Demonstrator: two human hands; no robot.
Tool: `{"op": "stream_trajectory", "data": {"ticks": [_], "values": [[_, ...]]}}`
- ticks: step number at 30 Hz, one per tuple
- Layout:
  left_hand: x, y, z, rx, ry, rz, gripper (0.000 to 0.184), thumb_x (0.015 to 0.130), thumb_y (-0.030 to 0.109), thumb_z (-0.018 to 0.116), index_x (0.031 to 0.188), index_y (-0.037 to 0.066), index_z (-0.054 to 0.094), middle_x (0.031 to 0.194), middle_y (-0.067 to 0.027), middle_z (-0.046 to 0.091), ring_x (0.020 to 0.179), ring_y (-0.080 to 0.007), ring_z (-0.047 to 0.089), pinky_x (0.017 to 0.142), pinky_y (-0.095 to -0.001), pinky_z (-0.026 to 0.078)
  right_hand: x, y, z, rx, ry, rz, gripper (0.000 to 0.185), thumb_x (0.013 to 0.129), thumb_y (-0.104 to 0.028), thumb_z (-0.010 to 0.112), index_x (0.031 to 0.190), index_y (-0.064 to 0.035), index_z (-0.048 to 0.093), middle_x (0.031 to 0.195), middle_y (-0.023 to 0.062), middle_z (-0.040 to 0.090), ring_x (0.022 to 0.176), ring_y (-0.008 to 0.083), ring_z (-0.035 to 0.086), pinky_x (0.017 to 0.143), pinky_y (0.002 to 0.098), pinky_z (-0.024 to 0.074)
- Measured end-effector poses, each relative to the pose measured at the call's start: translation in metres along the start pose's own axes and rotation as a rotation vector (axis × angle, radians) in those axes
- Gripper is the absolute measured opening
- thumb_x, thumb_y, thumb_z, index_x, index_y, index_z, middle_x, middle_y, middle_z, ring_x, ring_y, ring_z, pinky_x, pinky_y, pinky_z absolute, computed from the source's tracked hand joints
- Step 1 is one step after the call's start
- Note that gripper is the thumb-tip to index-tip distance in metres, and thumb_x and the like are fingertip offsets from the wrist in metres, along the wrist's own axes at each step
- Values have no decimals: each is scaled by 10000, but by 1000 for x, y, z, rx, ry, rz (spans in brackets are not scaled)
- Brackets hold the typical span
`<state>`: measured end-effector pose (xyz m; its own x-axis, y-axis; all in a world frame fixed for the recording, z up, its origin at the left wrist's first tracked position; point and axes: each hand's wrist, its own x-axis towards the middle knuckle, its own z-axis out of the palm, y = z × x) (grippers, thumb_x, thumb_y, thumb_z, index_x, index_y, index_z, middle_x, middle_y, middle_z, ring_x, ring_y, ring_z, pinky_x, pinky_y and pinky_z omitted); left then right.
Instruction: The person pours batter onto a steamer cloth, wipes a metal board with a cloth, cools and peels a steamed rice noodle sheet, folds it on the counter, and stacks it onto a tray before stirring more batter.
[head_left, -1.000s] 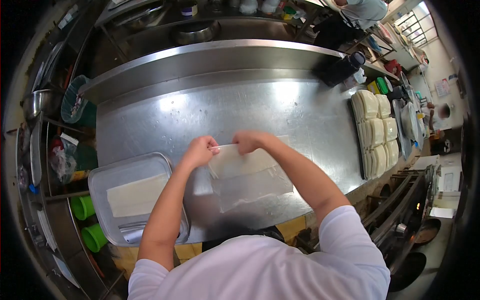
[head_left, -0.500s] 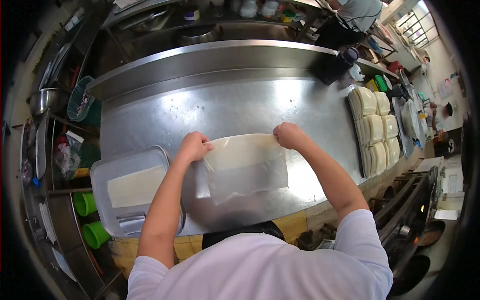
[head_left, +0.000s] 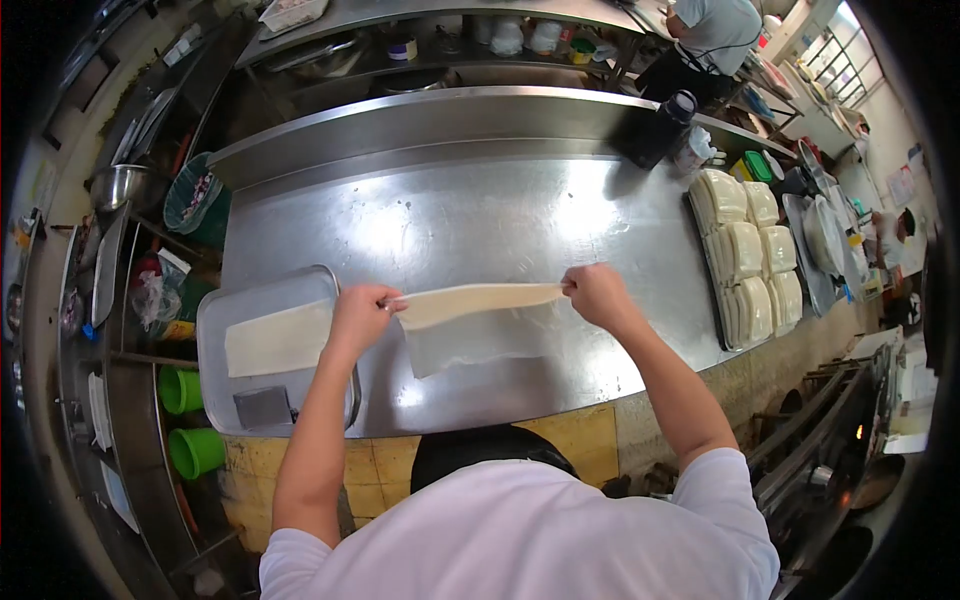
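A pale, thin sheet of dough (head_left: 480, 302) is stretched between my hands above the steel counter (head_left: 450, 225). Its upper edge runs nearly straight, and a thinner, see-through part hangs or lies below it. My left hand (head_left: 360, 318) pinches the left corner, close to the right rim of a grey tray (head_left: 210, 350). At the opposite corner, my right hand (head_left: 598, 296) has its fingers closed on the edge. Inside the tray lies another pale dough sheet (head_left: 280, 340), partly covered by my left hand, with a flat metal scraper (head_left: 263, 408) nearer to me.
Stacks of folded pale sheets (head_left: 742, 250) fill a dark tray at the counter's right end. A black bottle (head_left: 664, 130) stands by the raised back ledge (head_left: 440, 115). Green buckets (head_left: 195, 453) sit below left. Another person (head_left: 712, 40) works beyond the counter.
My hands have moved slightly apart and toward me, drawing the sheet's upper edge straighter. The pale band of dough now looks narrower. The camera view has shifted a little.
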<state>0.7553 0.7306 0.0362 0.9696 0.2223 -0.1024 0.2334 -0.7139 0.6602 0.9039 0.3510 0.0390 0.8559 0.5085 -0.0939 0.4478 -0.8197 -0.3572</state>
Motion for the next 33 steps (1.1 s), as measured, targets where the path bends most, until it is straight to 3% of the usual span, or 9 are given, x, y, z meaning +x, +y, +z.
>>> {"op": "stream_trajectory", "data": {"ticks": [5,8,10,20,24,26,29,32,33], "values": [[-77,-3,22,84,-12,41,214,851,168,797,1049,89,804,1037,-141,758,970,-336,669,869,-436,547,-71,13,40,39,45,-1,152,861,-92,651,923,-101,790,831,207,730,813,398,714,750,506,565],[-123,-7,40,75,-81,-14,252,840,160,799,1081,87,792,1058,-137,757,1044,-343,655,911,-442,543,-122,18,68,13,-94,-23,313,886,-131,627,1169,-92,755,977,215,751,920,404,718,843,506,573],[-139,-24,51,43,-99,-48,268,840,161,800,1096,82,785,1076,-134,756,1072,-344,649,928,-446,539,-130,-1,58,12,-272,118,328,895,-163,631,1194,-86,742,1035,224,745,987,404,708,885,503,566],[-105,-44,71,-147,194,-169,215,877,175,784,1054,53,785,1001,-156,770,889,-290,730,807,-391,573,-11,-127,101,227,-176,-194,295,896,-199,666,1130,-27,720,1118,228,723,1089,396,674,961,495,535],[-86,-45,81,-134,201,-278,275,861,212,787,1078,44,771,1034,-168,765,927,-327,724,859,-439,572,28,-172,156,53,-226,-320,259,871,-250,724,1059,-72,732,1135,180,718,1125,374,658,963,481,525],[-79,-46,86,-110,177,-269,282,840,217,801,1062,47,765,1104,-166,728,1049,-352,675,930,-449,542,35,-183,171,-72,-245,-340,252,852,-279,756,1035,-105,740,1135,148,712,1138,363,645,966,478,512],[-72,-52,103,24,181,-178,245,820,216,819,1004,62,767,1147,-154,656,1169,-383,588,974,-452,511,34,-186,162,26,-301,-363,182,823,-243,766,911,-92,714,1043,127,681,1113,359,614,969,488,484],[-74,-44,102,18,74,-184,222,824,217,817,980,67,767,1145,-144,647,1187,-381,574,965,-455,509,24,-177,145,148,-264,-400,246,822,-294,794,978,-109,744,1051,131,674,1120,350,609,964,488,481],[-74,-50,109,54,106,-116,212,853,238,799,951,54,760,1087,-157,670,1096,-381,626,915,-467,523,19,-169,142,201,-215,-400,241,827,-280,789,982,-100,743,1055,138,676,1123,356,605,968,488,480]]}}
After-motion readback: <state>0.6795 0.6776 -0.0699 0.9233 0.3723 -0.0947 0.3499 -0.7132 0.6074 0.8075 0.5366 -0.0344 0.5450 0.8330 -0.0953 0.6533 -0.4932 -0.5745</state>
